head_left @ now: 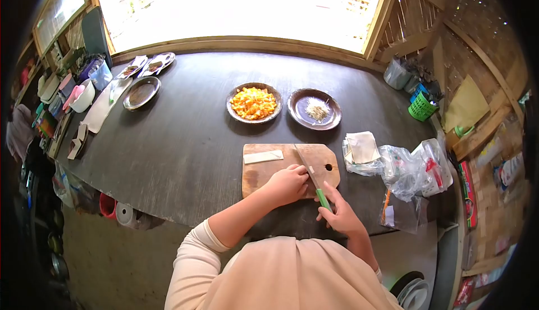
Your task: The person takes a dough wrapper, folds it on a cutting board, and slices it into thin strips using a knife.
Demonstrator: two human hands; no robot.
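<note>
A wooden cutting board (264, 175) with a hole near its right end lies at the table's near edge. My right hand (338, 212) is wrapped round the green handle of a kitchen knife (310, 171), its blade pointing away across the board. My left hand (289, 185) rests on the board left of the blade, fingers curled and closed. A small pale piece shows by its fingertips; most of what it holds is hidden. A flat, whitish rectangular slab (263, 156) lies on the board's upper left.
Beyond the board stand a bowl of chopped orange pieces (253, 103) and a dark plate (314, 109) with thin pale shreds. Plastic bags (400, 169) and a folded cloth (361, 147) lie at right. A green basket (422, 108) and an oval dish (141, 93) are farther off.
</note>
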